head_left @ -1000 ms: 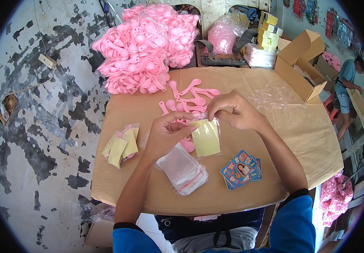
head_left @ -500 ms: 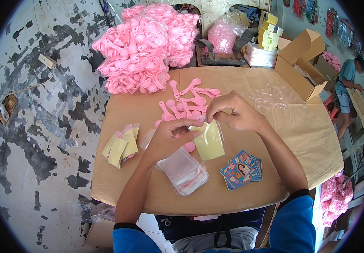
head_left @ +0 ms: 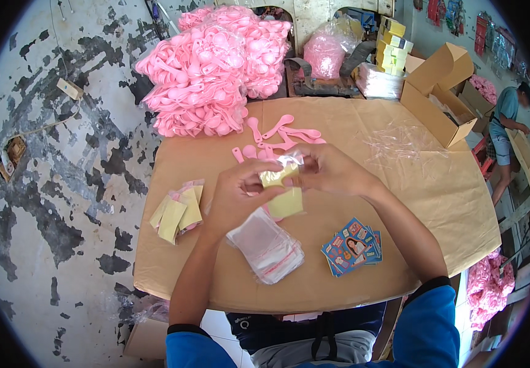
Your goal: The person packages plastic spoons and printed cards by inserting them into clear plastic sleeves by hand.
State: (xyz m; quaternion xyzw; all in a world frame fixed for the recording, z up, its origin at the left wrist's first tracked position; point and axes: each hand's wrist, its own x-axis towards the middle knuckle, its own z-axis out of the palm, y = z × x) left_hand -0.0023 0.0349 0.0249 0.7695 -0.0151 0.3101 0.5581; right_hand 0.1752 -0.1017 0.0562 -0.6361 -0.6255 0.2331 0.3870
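Both hands pinch one yellow packet (head_left: 283, 187) between them: left hand (head_left: 240, 196) below-left, right hand (head_left: 329, 172) upper-right, packet hanging downward.

Both forearms come in from the lower edge and meet in the middle. The left hand (head_left: 240, 193) is curled, with the fingers bent and the thumb pressed in a closed grip. The right hand (head_left: 332, 172) faces it, its fingertips pinched together, close to the left ones.
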